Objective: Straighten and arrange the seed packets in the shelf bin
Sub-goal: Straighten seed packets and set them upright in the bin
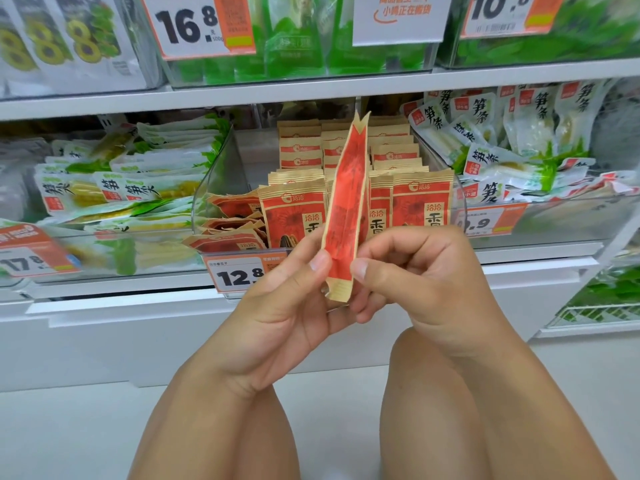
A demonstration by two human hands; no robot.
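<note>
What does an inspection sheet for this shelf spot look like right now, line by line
Surface: white shelf above, clear shelf bin below it.
Job's things: one seed packet held upright and edge-on in front of the bin; upright seed packets stand in rows inside; fallen packets lie flat in a heap at the bin's left side.
Clutter: nothing seen beyond the fallen packets.
Grippers: left hand and right hand both pinch the held packet near its lower end.
Cables: nothing seen.
Surroundings: green-and-white snack bags in neighbouring bins on both sides; price tag reading 12.8 on the bin's front; the person's knees below.
</note>
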